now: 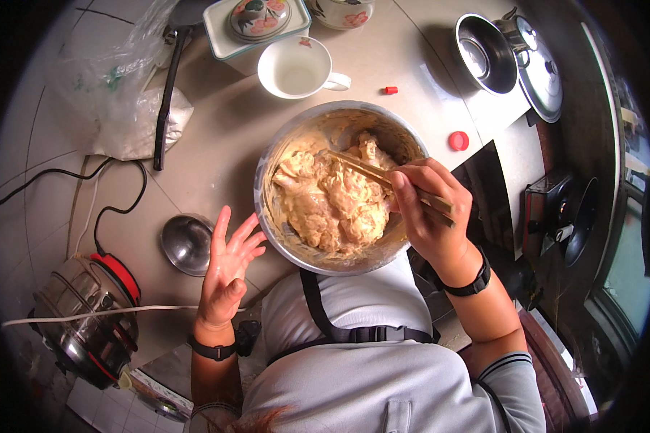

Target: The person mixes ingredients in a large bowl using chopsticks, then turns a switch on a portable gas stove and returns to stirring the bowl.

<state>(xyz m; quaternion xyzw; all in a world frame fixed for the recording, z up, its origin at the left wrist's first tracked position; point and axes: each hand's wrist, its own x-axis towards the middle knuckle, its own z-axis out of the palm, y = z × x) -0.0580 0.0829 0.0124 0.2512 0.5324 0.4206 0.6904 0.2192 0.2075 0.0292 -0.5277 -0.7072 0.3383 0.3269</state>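
Observation:
A large metal bowl (pixel 342 266) stands at the counter's near edge, close to my body. Inside it lie battered pieces of raw meat, apparently chicken (pixel 325 205), coated in a yellowish paste that also smears the inner wall. My right hand (pixel 430 200) grips a pair of wooden chopsticks (pixel 365 169), whose tips reach into the coated meat. To the left of the bowl, my left hand (pixel 231 265) is raised with its fingers spread, palm turned up and holding nothing. Its fingertips are close to the bowl's rim; whether they touch it I cannot tell.
Beyond the bowl sits a white mug (pixel 294 67). A small metal bowl (pixel 187 244) lies beside my left hand. At left are a plastic bag of white powder (pixel 179 116), a black-handled pan (pixel 168 97) and an electric kettle (pixel 86 319). A red cap (pixel 459 141) lies right.

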